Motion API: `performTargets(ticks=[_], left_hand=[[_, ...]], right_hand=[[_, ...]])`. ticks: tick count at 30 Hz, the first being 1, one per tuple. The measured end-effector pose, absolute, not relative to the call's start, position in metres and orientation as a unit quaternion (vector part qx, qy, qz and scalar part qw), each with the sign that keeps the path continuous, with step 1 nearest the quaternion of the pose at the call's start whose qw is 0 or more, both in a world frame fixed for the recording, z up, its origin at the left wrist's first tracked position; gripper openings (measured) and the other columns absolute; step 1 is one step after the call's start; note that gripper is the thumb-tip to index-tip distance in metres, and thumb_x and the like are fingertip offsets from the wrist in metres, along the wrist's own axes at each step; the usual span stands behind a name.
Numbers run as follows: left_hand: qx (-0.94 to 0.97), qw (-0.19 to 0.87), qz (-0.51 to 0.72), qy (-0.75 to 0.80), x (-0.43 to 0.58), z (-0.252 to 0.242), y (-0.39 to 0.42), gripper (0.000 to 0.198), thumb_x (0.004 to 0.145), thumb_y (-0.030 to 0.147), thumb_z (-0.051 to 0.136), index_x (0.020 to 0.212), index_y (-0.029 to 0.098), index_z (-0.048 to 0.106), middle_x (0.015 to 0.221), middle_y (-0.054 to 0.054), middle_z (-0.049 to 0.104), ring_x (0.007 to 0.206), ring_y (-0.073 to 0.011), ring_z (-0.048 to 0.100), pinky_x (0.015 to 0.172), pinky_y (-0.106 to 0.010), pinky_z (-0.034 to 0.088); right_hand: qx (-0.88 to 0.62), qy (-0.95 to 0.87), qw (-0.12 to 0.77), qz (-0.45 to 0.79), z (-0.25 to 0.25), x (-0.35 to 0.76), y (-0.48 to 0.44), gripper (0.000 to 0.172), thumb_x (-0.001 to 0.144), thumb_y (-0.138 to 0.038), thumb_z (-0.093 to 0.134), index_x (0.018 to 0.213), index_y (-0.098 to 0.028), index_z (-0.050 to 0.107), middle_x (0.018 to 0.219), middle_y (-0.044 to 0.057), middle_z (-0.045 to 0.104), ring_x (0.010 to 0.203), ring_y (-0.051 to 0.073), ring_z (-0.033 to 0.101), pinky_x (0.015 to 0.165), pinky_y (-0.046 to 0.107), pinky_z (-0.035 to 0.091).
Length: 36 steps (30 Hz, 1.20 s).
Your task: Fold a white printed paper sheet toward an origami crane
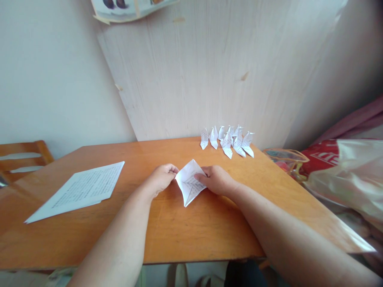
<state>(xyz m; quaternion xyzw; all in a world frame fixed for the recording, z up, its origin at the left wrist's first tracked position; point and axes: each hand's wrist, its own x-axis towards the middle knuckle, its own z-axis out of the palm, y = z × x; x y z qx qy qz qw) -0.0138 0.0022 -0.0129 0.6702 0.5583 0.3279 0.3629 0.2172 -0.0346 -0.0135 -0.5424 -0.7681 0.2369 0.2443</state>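
Observation:
A partly folded sheet of printed paper, diamond-shaped with creases and some text on its inner face, is held over the middle of the wooden table. My right hand grips its right side, the thumb lying on the inner face and the fingers hidden behind. At the left corner of the paper, my left hand has its thumb and fingers pinched together. Beyond the right hand, several folded paper birds stand in a cluster at the table's far edge.
A stack of printed sheets lies on the left of the wooden table. Behind the table rises a pale wood-grain board. A chair is at far left; plastic bags sit beyond the right edge.

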Motion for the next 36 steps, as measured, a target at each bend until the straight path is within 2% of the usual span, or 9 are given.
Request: performTargets(ticks=[5, 16, 24, 30, 36], left_hand=[[0.685, 0.416, 0.288, 0.524, -0.014, -0.006, -0.004, 0.017, 0.068, 0.023, 0.061, 0.083, 0.018, 0.068, 0.082, -0.002, 0.073, 0.077, -0.0188, 0.065, 0.072, -0.029, 0.048], [0.705, 0.457, 0.246, 0.483, -0.010, 0.004, -0.013, 0.018, 0.069, 0.022, 0.064, 0.085, 0.019, 0.071, 0.092, -0.003, 0.075, 0.091, -0.0232, 0.067, 0.085, -0.035, 0.049], [0.692, 0.477, 0.233, 0.489, -0.008, 0.006, -0.018, 0.022, 0.066, 0.017, 0.068, 0.087, 0.020, 0.073, 0.094, -0.004, 0.076, 0.093, -0.0262, 0.068, 0.084, -0.037, 0.051], [0.703, 0.495, 0.216, 0.462, -0.011, 0.010, -0.020, 0.020, 0.072, 0.023, 0.068, 0.091, 0.022, 0.074, 0.099, -0.004, 0.076, 0.101, -0.0258, 0.067, 0.090, -0.037, 0.049], [0.713, 0.508, 0.205, 0.438, -0.016, 0.015, -0.021, 0.018, 0.075, 0.028, 0.070, 0.091, 0.024, 0.076, 0.096, -0.004, 0.076, 0.096, -0.0247, 0.068, 0.092, -0.038, 0.048]], right_hand=[[-0.533, -0.772, 0.248, 0.242, -0.013, 0.218, -0.033, 0.027, 0.093, -0.038, 0.050, 0.094, -0.022, 0.072, 0.081, 0.002, 0.073, 0.071, 0.018, 0.064, 0.061, 0.024, 0.040], [-0.535, -0.775, 0.242, 0.234, -0.013, 0.218, -0.034, 0.029, 0.093, -0.037, 0.049, 0.096, -0.021, 0.072, 0.082, 0.003, 0.073, 0.072, 0.019, 0.064, 0.063, 0.025, 0.041], [-0.533, -0.774, 0.253, 0.232, -0.016, 0.218, -0.033, 0.027, 0.092, -0.037, 0.049, 0.090, -0.021, 0.071, 0.082, 0.003, 0.073, 0.072, 0.019, 0.065, 0.061, 0.025, 0.041], [-0.539, -0.769, 0.252, 0.234, -0.018, 0.219, -0.032, 0.028, 0.092, -0.038, 0.049, 0.090, -0.021, 0.070, 0.082, 0.003, 0.073, 0.072, 0.019, 0.065, 0.061, 0.025, 0.041], [-0.545, -0.768, 0.250, 0.224, -0.015, 0.219, -0.033, 0.026, 0.092, -0.037, 0.049, 0.088, -0.021, 0.070, 0.082, 0.004, 0.073, 0.074, 0.019, 0.066, 0.063, 0.025, 0.041]])
